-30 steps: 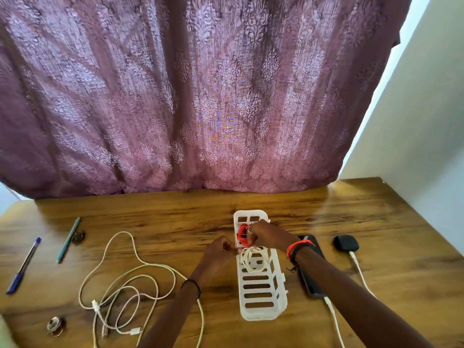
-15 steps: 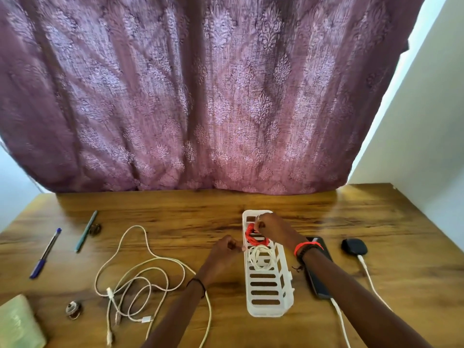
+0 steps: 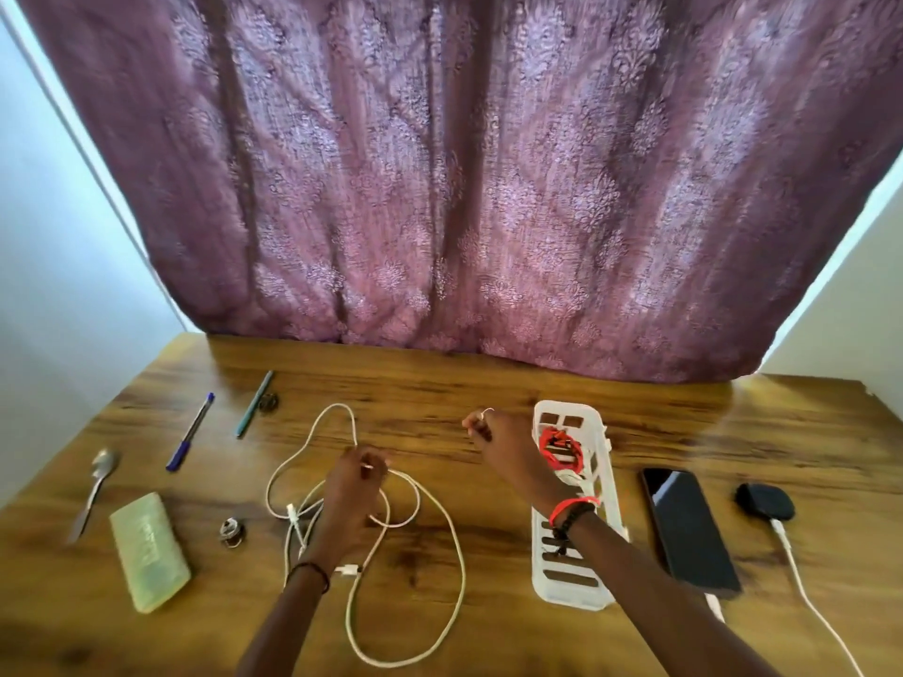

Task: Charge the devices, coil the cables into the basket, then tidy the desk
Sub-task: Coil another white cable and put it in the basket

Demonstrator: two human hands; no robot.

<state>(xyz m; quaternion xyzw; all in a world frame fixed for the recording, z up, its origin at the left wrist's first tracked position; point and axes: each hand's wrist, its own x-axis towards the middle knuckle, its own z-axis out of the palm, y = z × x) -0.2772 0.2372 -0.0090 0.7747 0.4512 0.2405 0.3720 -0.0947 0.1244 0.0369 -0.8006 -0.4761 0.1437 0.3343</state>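
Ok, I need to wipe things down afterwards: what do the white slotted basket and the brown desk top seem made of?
The white slotted basket looks like moulded plastic, slightly glossy, with even slots. The brown desk top looks like wood or wood-look laminate: streaky grain, soft sheen.

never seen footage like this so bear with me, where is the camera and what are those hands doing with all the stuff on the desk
No machine here: a person's two bare hands, filmed by one wide-angle camera worn on the head, looking forward and down. The left hand pinches a loose white cable looped over the wooden desk. The right hand pinches a thin white loop; whether it belongs to that cable I cannot tell. Beside it stands a white basket with a red cable inside. Further right lie a phone and a small black device, each with a white lead plugged in. On the left lie a blue pen, a teal pen, a spoon and a green case.
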